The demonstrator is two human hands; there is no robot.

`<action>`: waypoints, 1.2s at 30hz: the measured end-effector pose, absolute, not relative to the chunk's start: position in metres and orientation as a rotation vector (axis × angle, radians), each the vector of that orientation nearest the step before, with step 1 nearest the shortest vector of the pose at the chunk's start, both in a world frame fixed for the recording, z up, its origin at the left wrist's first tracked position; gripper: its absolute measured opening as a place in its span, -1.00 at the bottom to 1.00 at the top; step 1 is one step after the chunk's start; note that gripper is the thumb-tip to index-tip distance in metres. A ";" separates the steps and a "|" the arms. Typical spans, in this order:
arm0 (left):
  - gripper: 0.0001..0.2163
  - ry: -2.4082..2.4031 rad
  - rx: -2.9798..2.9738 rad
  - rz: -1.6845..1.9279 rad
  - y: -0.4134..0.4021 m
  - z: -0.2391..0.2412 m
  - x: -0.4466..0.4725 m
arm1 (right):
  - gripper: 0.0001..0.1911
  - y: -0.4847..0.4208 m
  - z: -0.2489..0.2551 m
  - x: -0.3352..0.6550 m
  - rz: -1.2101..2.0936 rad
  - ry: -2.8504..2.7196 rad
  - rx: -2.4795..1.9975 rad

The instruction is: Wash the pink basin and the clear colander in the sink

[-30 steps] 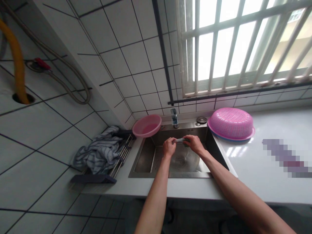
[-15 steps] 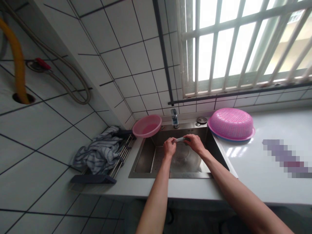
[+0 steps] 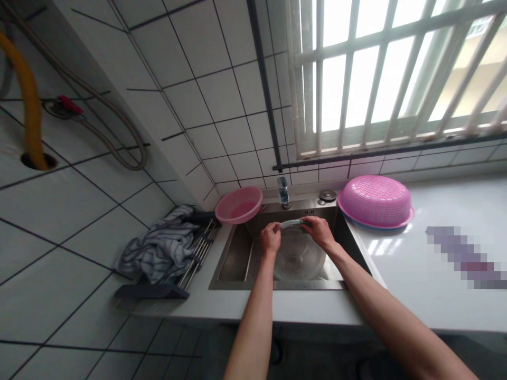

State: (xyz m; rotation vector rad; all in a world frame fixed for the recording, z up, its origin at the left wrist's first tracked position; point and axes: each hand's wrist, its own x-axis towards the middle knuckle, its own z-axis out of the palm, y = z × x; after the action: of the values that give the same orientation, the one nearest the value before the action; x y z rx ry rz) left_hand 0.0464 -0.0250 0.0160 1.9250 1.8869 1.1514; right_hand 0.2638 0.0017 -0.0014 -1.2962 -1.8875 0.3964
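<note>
Over the sink (image 3: 237, 285), my left hand (image 3: 271, 238) is closed on one end of a pale, greenish-white curved strip (image 3: 291, 224). My right hand (image 3: 319, 232) grips the other end, where a darker green part shows. The strip bows slightly upward between the fingers; its exact kind cannot be made out. Below and just in front of both hands sits a round, see-through mesh-like basket (image 3: 300, 258) in the sink. I cannot tell whether the strip touches its far rim. The faucet (image 3: 283, 191) stands behind my hands.
A pink basin (image 3: 239, 205) rests at the sink's back left corner. An upturned pink colander (image 3: 377, 200) is on the counter (image 3: 396, 295) at right. A striped cloth (image 3: 160, 245) lies over a metal rack (image 3: 200, 253) at left. A drain plug (image 3: 327, 196) sits behind the sink.
My hands have moved slightly apart, the left one leftward. More of the pale strip shows between them, and it is now more bowed.
</note>
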 end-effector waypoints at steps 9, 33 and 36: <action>-0.83 1.785 2.065 1.021 -0.028 0.015 0.055 | -0.73 -0.004 -0.005 0.250 0.353 -2.010 -1.223; -0.85 1.876 1.929 1.094 -0.026 0.016 0.051 | -0.74 -0.001 -0.004 0.257 0.346 -1.948 -1.260; -0.83 1.778 2.047 1.005 -0.028 0.012 0.059 | -0.73 -0.006 -0.003 0.246 0.321 -2.056 -1.212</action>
State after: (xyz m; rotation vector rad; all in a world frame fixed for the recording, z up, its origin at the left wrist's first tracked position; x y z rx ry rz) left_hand 0.0589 -0.0276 0.0117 2.0467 1.7776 1.0053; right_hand 0.2461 -0.0059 -0.0034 -1.2125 -2.0564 0.3210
